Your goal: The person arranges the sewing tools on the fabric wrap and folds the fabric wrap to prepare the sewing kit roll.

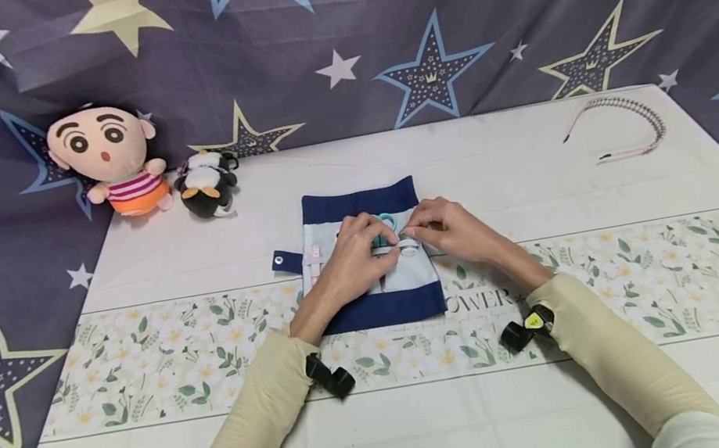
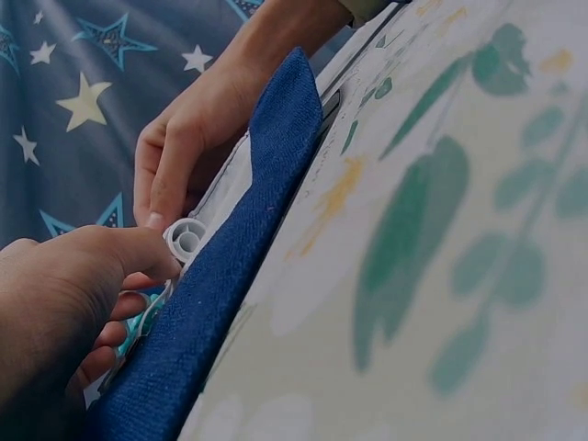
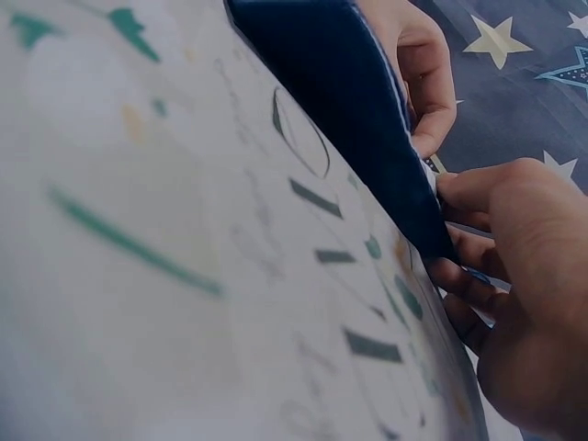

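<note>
An unfolded sewing case (image 1: 381, 309) of navy and light blue fabric lies on the table. My left hand (image 1: 357, 252) is over its middle, thumb and fingers pinching a white elastic band (image 1: 390, 248) that runs across it. At the case's right side, my right hand (image 1: 449, 229) has thumb and forefinger together on a white spool (image 2: 186, 239) by the band. The spool's round hollow end faces the left wrist view. Teal-handled scissors (image 1: 387, 221) show partly behind the left fingers. A small pink item (image 1: 315, 250) sits under the band on the left.
A snap tab (image 1: 286, 262) sticks out from the case's left side. At the back left are a plush doll (image 1: 120, 161) and a penguin plush (image 1: 208, 184); a headband (image 1: 648, 116) lies at the back right. A floral strip (image 1: 682, 273) crosses the tablecloth.
</note>
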`<state>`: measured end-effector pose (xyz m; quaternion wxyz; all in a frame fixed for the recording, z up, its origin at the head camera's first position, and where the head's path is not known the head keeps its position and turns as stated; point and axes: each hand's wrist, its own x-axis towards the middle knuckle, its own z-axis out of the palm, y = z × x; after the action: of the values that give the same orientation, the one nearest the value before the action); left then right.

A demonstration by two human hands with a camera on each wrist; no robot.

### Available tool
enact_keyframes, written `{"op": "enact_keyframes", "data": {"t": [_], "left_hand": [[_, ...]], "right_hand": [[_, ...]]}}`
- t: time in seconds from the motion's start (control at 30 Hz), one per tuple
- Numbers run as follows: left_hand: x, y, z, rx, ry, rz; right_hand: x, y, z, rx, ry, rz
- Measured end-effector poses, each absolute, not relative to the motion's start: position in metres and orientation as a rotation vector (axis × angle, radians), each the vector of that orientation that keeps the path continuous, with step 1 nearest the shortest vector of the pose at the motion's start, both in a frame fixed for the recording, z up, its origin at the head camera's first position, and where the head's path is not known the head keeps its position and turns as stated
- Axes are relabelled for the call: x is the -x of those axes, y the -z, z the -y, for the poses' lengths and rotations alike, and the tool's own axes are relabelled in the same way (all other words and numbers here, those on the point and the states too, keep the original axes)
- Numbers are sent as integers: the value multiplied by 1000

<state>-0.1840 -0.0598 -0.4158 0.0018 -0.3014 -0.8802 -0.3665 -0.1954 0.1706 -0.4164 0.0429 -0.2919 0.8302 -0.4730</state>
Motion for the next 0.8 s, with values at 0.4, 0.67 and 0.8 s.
{"op": "enact_keyframes", "data": {"t": [0.4, 0.67, 0.8], "left_hand": [[185, 416, 59, 952, 1125, 2757], [184, 415, 59, 956, 1077, 2759], [184, 414, 60, 957, 1065, 2761]], "right_hand": [[196, 417, -171, 923, 1449, -2523], [194, 416, -170, 883, 1450, -2547], [195, 416, -170, 856, 1462, -2572]]}}
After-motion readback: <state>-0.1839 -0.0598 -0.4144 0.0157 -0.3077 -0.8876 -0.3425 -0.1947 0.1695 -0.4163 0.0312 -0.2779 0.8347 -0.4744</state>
